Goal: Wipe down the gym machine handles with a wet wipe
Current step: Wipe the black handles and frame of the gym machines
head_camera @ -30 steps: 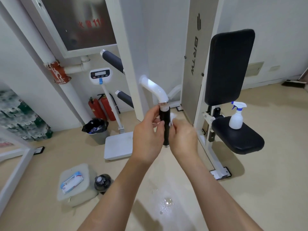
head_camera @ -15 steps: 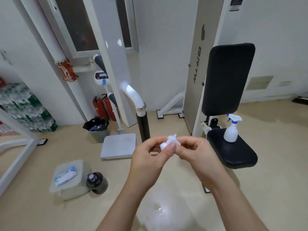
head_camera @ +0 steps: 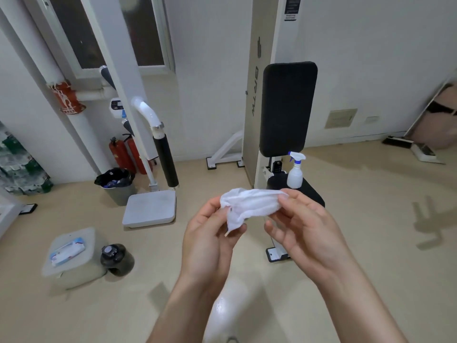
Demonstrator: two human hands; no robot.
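Note:
A crumpled white wet wipe [head_camera: 249,205] is stretched between my two hands in front of me. My left hand [head_camera: 210,240] pinches its left end and my right hand [head_camera: 305,227] pinches its right end. The black machine handle [head_camera: 165,162] hangs from a white curved arm [head_camera: 147,111], well to the left of and beyond my hands, touched by neither. Two more dark grips [head_camera: 105,75] show partly behind the white post.
A spray bottle [head_camera: 295,173] stands on the black seat [head_camera: 312,194] below the padded backrest [head_camera: 288,107]. On the floor lie a wipes pack [head_camera: 66,251] on a lidded box, a dark jug [head_camera: 116,258], a scale platform [head_camera: 149,207], a bin [head_camera: 117,184] and fire extinguishers [head_camera: 123,154].
My hands left the black handle and drew back toward me. The wipe went from a small ball to being pulled open between both hands. My view rose and shifted right.

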